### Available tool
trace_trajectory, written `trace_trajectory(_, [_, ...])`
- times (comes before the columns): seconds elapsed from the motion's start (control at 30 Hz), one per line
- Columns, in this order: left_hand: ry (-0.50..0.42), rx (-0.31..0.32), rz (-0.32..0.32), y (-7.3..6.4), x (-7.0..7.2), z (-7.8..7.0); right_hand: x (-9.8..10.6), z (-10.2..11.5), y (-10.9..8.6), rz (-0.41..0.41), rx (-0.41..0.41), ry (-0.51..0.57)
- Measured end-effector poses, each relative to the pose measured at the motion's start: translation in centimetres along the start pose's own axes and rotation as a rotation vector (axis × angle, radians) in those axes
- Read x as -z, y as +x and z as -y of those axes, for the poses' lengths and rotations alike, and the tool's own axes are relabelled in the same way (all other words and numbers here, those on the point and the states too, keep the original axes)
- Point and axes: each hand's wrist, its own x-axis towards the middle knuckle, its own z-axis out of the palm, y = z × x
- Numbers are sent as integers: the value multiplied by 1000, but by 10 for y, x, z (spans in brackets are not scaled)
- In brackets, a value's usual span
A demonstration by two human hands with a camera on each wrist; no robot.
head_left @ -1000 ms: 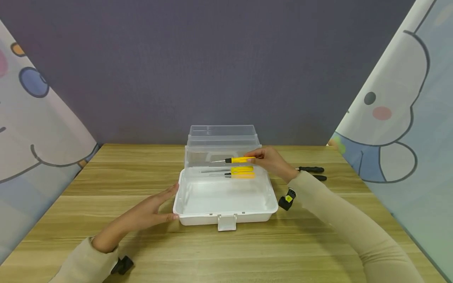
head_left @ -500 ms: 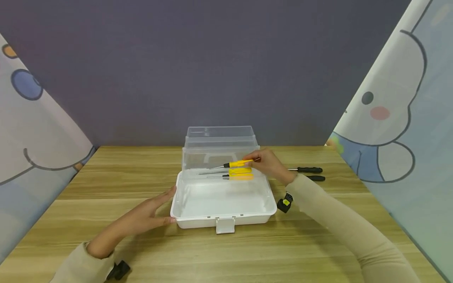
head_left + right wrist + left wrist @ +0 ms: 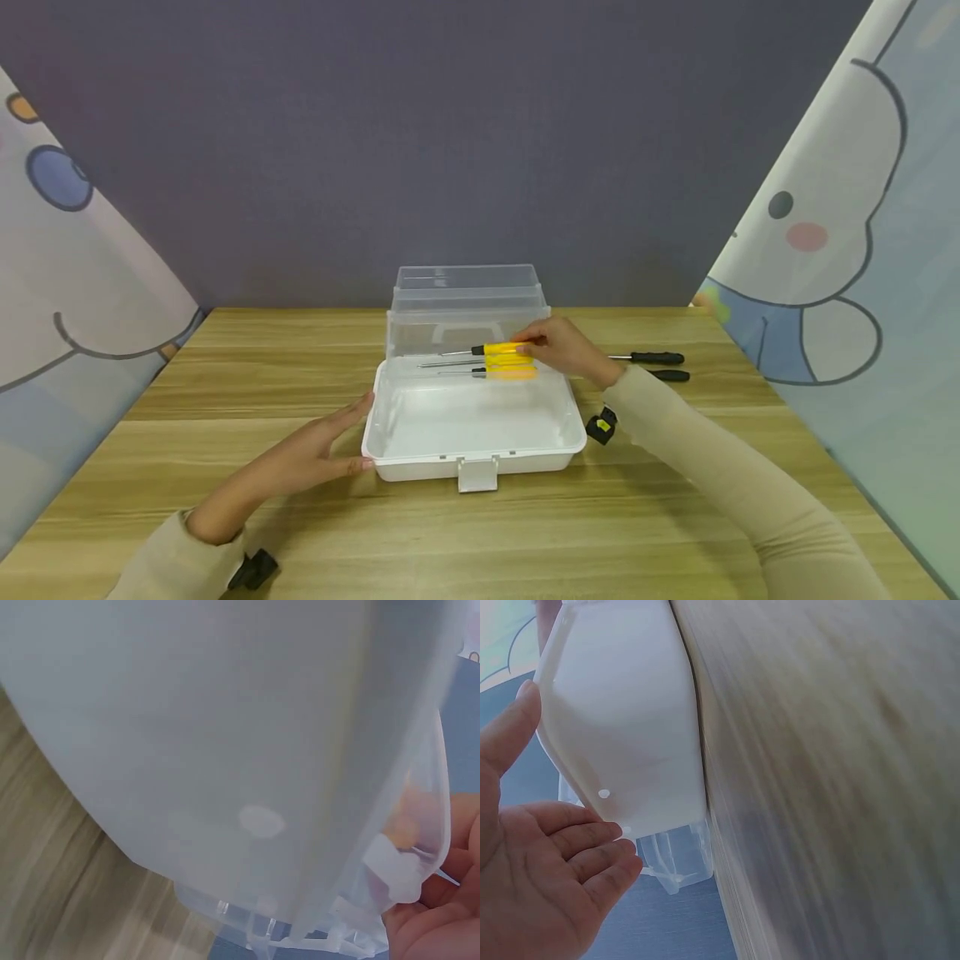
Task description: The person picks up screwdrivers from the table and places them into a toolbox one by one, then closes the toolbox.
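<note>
A white toolbox (image 3: 480,463) with a front latch lies open, its clear lid (image 3: 467,297) tipped back. My left hand (image 3: 311,454) steadies the box's left side with straight fingers. In the left wrist view, the thumb is at the rim and the fingers are by the white side wall. At the back of the box, my right hand (image 3: 561,346) pinches the yellow handle of a small screwdriver (image 3: 497,348), its shaft pointing left. More yellow-handled screwdrivers (image 3: 517,374) lie just in front of it, side by side. The right wrist view shows mostly the box's side wall.
Two black-handled screwdrivers (image 3: 657,358) lie on the wooden table (image 3: 300,367) right of the box, partly behind the right forearm. A dark wall (image 3: 480,142) stands behind the table, with cartoon-printed panels (image 3: 817,242) at both sides.
My right hand has lowered the held screwdriver toward the other yellow ones, and it now lies nearly level beside them. The left hand stays at the box's side.
</note>
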Motion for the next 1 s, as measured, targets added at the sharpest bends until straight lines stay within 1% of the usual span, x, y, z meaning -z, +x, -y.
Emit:
trace_trajectory(0.13, [-12,-2,8,0,0,0,0,1,1,29,21,-6])
trace_trajectory(0.3, [-22,4,9,0,1,1,1,2,1,54,27,-2])
trace_trajectory(0.5, [-19,-4,10,0,2,0,2,1,0,46,32,-1])
trace_trajectory(0.63, [-21,-1,17,1,2,0,2,1,0,37,22,18])
trace_trajectory(0.77, [-25,11,27,0,2,0,2,1,-1,39,7,39])
trace_trajectory(1.0, [-29,13,25,0,3,-2,7,0,-4,17,-88,104])
